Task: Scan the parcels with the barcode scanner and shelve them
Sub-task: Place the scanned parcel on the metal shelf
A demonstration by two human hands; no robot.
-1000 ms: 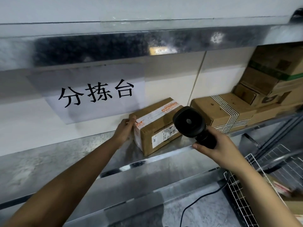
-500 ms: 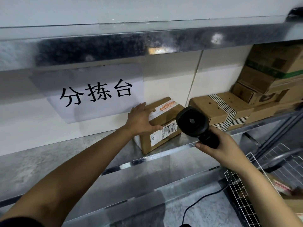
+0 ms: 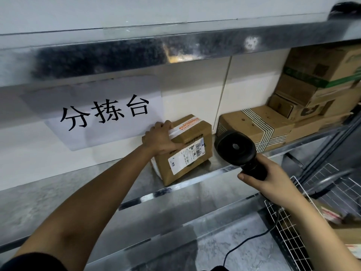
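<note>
I have just one wide-angle head view, looking forward and slightly down from close range at the metal shelf [image 3: 224, 170] against the white wall, with both forearms reaching into frame from the bottom corners and the edges bowed.

The left hand [image 3: 159, 138] grips the top left corner of a brown parcel [image 3: 190, 151] standing on the metal shelf [image 3: 97, 178]. The parcel's white label [image 3: 186, 155] faces the camera. The right hand [image 3: 267, 179] holds a black barcode scanner [image 3: 235, 148] by its handle, just right of the parcel. More cardboard boxes [image 3: 256, 126] sit further right on the shelf. A paper sign [image 3: 103, 114] hangs on the wall behind.
</note>
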